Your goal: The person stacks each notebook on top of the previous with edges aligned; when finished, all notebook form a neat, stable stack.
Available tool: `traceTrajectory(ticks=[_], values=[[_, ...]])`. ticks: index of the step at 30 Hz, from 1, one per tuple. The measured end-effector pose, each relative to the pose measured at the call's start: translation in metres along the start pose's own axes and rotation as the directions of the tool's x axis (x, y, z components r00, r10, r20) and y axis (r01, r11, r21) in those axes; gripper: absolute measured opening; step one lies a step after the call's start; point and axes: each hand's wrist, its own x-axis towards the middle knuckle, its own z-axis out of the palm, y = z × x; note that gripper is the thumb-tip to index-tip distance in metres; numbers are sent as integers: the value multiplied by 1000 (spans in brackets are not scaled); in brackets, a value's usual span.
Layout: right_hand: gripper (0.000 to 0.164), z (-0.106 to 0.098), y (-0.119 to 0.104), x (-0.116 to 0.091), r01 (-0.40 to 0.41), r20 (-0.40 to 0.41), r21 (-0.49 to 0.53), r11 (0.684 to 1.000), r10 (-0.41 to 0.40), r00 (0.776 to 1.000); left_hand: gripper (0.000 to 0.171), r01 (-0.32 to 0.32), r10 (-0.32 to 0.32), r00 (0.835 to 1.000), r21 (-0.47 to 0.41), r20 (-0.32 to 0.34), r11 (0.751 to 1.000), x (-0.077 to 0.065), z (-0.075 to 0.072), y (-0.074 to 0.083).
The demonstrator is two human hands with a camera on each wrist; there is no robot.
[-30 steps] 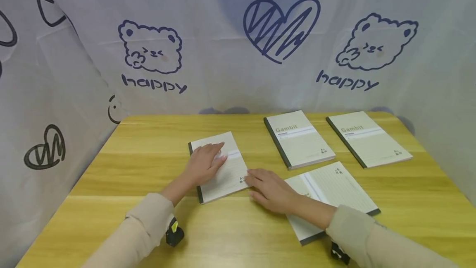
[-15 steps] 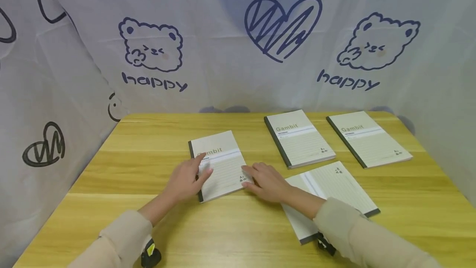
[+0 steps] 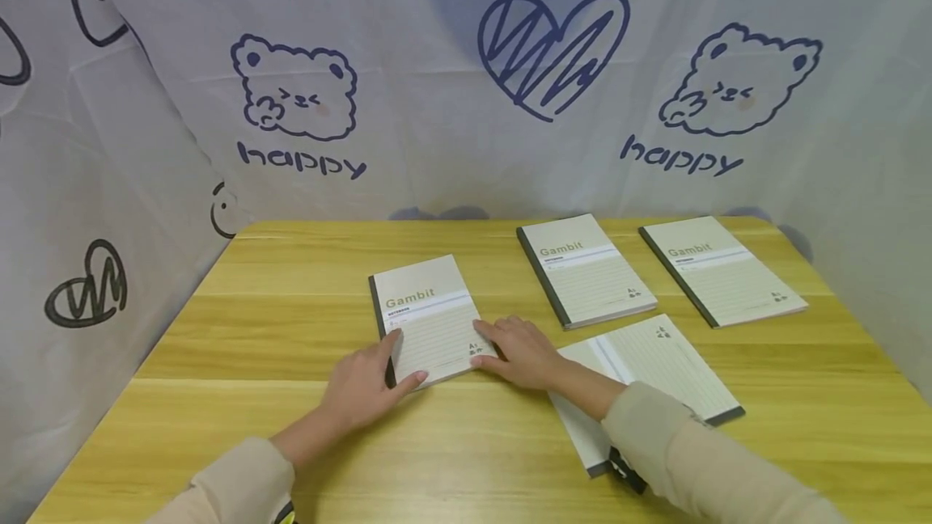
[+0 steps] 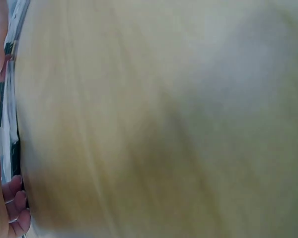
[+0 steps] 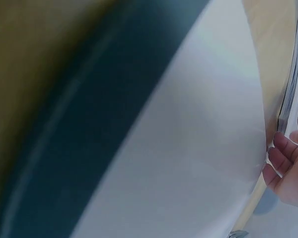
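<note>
A white "Gambit" notebook (image 3: 429,322) with a black spine lies on the table, tilted a little. At its lower left corner is my left hand (image 3: 357,390), index finger by the spine and thumb near the bottom edge. Against its lower right corner rests my right hand (image 3: 520,354), index finger and thumb on the cover's edge. In the left wrist view the fingers of the left hand (image 4: 15,208) bend loosely beside the notebook edge. The right wrist view has the right hand (image 5: 288,171) by the notebook's side (image 5: 290,79).
Two similar notebooks stand at the back right, one (image 3: 590,273) beside the other (image 3: 721,273). Turned sideways, another notebook (image 3: 670,370) lies partly beneath my right forearm. Behind the wooden table (image 3: 255,346) hangs a printed cloth (image 3: 422,144).
My left hand has slid off the cover, down and left to the lower left corner, baring the printed title. The right hand has shifted slightly at the right edge. The notebook stays nearly in place.
</note>
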Motion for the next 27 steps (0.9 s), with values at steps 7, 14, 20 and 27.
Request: traceTrajectory(ticks=[7,14,20,27], values=[[54,2,-7,3,-66,9,39,997,66,998,86,3,-3,1000,25,-26,1000,-1,4,3],[52,5,-12,4,-95,1,38,995,95,995,86,27,-27,999,-4,-39,1000,-1,5,4],[53,8,-12,3,-82,-12,9,997,83,997,88,59,-59,998,14,1,998,1,2,9],[53,10,-13,4,-91,-22,0,996,91,996,88,159,-159,984,11,79,987,9,-3,19]])
